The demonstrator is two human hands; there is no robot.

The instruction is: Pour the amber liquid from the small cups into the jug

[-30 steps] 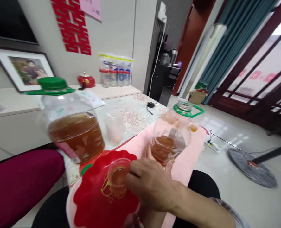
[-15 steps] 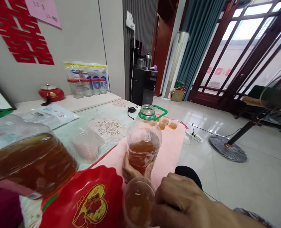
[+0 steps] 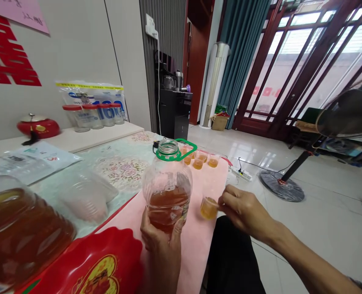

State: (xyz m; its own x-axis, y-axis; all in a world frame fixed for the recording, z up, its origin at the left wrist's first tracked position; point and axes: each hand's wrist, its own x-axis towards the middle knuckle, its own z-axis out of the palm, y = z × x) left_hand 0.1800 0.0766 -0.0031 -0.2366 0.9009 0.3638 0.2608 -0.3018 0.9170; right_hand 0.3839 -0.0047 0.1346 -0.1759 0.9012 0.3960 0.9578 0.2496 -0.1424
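My left hand (image 3: 162, 234) grips the lower part of a clear plastic jug (image 3: 168, 200), partly full of amber-brown liquid, uncapped, with a green ring handle (image 3: 185, 149) at its neck. My right hand (image 3: 240, 206) pinches the rim of a small clear plastic cup (image 3: 209, 207) of amber liquid, to the right of the jug above the pink cloth (image 3: 196, 237). Farther back on the cloth stand several similar cups (image 3: 198, 162) with liquid in them. The jug's neck hides part of that group.
A larger jug (image 3: 18, 237) of brown liquid and a scalloped red tray (image 3: 132, 253) are at near left. Stacked clear plastic cups (image 3: 83, 200) lie on the table beyond. Red-lidded jars (image 3: 90, 116) stand at the back. A fan (image 3: 280, 185) stands on the floor at right.
My right hand has carried the cup forward, from close to me out past the jug's right side. My left hand stays on the jug. The view has shifted right.
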